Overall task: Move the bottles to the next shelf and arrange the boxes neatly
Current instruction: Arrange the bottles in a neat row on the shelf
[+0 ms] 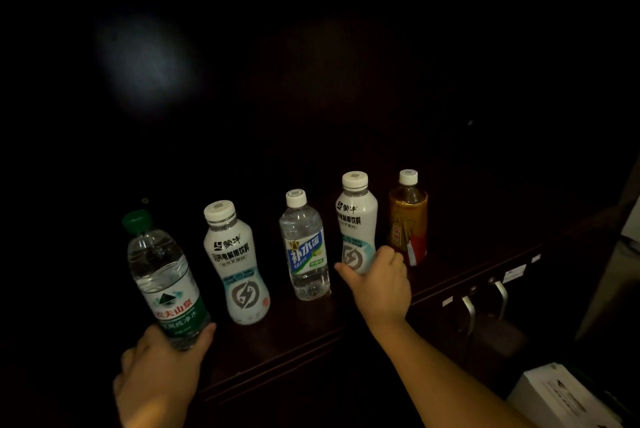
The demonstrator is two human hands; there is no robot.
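Observation:
Several bottles stand in a row on a dark wooden shelf [294, 334]. My left hand [159, 372] grips the base of a clear water bottle with a green cap [161, 275], which tilts to the left at the row's left end. Beside it stands a white drink bottle [235, 264], then a clear bottle with a blue label [304, 247]. My right hand [375, 280] wraps the lower part of a second white drink bottle [356, 219]. An amber tea bottle [408, 216] stands at the right end. A white box [561, 396] lies at bottom right.
The cabinet interior behind the bottles is very dark, with a faint light patch [149, 63] at upper left. Two metal handles [485, 303] hang on the cabinet front below the shelf at right. White labels [514, 273] sit on the shelf's front edge.

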